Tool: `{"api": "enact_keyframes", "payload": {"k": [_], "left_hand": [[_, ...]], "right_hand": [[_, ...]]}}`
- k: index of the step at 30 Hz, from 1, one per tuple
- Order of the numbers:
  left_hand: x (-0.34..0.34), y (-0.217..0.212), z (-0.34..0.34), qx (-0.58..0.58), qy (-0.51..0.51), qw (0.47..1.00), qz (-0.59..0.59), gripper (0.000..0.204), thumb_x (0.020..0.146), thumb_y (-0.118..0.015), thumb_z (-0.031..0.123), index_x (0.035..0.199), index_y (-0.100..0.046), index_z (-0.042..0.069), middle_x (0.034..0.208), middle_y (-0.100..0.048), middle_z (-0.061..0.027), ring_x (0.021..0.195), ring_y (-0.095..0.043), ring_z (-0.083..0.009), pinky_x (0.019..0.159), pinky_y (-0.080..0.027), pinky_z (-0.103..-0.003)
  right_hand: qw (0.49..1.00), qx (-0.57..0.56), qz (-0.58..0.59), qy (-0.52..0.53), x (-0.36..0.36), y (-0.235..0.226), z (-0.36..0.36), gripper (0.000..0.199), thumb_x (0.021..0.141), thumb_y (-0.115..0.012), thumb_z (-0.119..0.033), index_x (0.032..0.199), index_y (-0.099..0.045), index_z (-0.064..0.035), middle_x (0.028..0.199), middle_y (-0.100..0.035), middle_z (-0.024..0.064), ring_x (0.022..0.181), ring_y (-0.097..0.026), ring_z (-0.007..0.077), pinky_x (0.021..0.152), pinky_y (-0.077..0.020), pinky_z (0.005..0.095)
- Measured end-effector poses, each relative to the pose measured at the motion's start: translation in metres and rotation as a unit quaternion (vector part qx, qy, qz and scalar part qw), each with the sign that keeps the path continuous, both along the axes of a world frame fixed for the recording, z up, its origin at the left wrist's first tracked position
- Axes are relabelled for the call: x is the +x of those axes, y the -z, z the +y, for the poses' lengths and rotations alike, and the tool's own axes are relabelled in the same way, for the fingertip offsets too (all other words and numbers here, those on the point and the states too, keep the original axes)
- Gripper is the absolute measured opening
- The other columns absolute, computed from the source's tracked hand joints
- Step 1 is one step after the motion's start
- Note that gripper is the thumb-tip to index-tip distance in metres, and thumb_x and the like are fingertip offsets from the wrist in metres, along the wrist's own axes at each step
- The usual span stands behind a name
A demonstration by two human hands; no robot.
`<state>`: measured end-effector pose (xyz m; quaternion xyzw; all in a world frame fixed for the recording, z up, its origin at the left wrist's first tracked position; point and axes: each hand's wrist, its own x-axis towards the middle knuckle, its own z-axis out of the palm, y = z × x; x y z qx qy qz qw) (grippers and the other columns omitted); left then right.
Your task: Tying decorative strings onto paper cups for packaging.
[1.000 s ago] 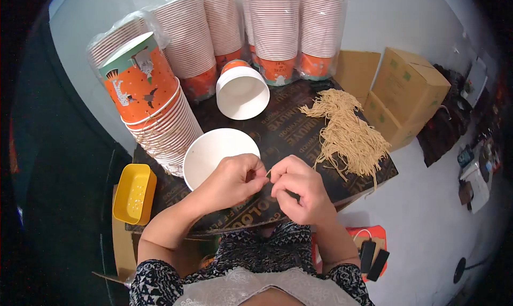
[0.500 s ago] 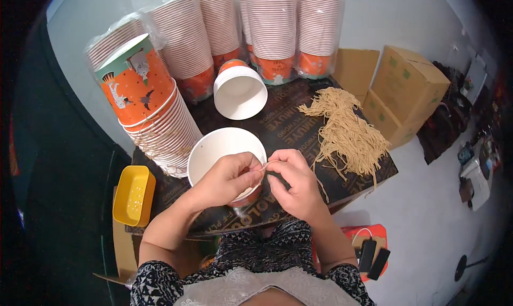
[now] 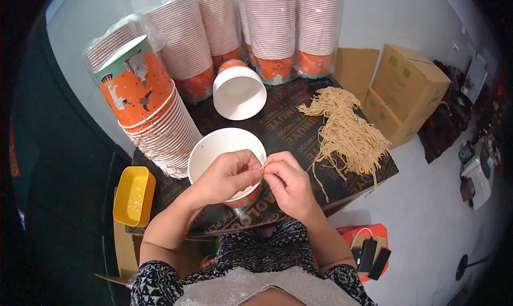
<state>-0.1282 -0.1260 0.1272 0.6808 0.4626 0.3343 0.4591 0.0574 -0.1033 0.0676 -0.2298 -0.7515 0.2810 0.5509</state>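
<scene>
My left hand point(image 3: 227, 176) grips the near rim of an orange paper cup point(image 3: 219, 148) with a white inside, tilted toward me on the dark board point(image 3: 288, 129). My right hand point(image 3: 288, 184) pinches a thin tan string point(image 3: 263, 168) right at that rim, fingertips touching those of the left hand. A heap of the same tan strings point(image 3: 347, 132) lies on the board to the right. A second cup point(image 3: 240, 92) lies on its side farther back, its mouth facing me.
Tall stacks of orange-and-white cups in clear wrap point(image 3: 267, 28) stand along the back, and one stack point(image 3: 149, 113) leans at the left. A yellow tray point(image 3: 133, 196) sits at the board's left edge. Cardboard boxes point(image 3: 406, 89) stand on the floor at right.
The cup has come closer to me and tilted up under my hands. Both hands have shifted slightly right to its near rim, still pinching the string.
</scene>
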Motion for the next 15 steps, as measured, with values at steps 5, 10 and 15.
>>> {"api": "enact_keyframes", "payload": {"k": [5,10,15], "left_hand": [[0.0015,-0.002,0.0006,-0.014,0.0,1.0,-0.011,0.009,0.094,-0.064,0.008,0.092,-0.061,0.0,0.081,-0.06,0.0016,0.076,-0.053,-0.0049,0.066,-0.046,-0.023],[0.0016,-0.0007,0.0005,-0.02,-0.003,1.0,-0.013,0.008,0.094,-0.064,0.008,0.092,-0.061,0.001,0.082,-0.06,0.0016,0.076,-0.054,-0.0047,0.066,-0.045,-0.022],[0.003,0.0003,0.0017,-0.018,0.01,1.0,-0.018,0.007,0.093,-0.063,0.007,0.093,-0.059,0.001,0.082,-0.06,0.0014,0.076,-0.054,-0.0046,0.066,-0.045,-0.022]], "right_hand": [[1.0,-0.011,0.005,0.006,0.001,-0.0026,-0.0045,0.015,0.081,-0.065,0.005,0.094,-0.06,-0.0003,0.101,-0.059,0.0118,0.085,-0.059,0.0231,0.073,-0.0488,0.0316],[1.0,-0.01,-0.01,0.01,0.0006,-0.0061,-0.0068,0.02,0.078,-0.066,0.005,0.095,-0.057,-0.0002,0.103,-0.057,0.0149,0.092,-0.061,0.0302,0.079,-0.0505,0.0365],[0.999,0.012,0.009,0.029,-0.0024,0.0023,-0.0021,0.018,0.078,-0.065,0.006,0.092,-0.056,-0.0006,0.099,-0.058,0.015,0.088,-0.061,0.0314,0.076,-0.0505,0.0375]]}}
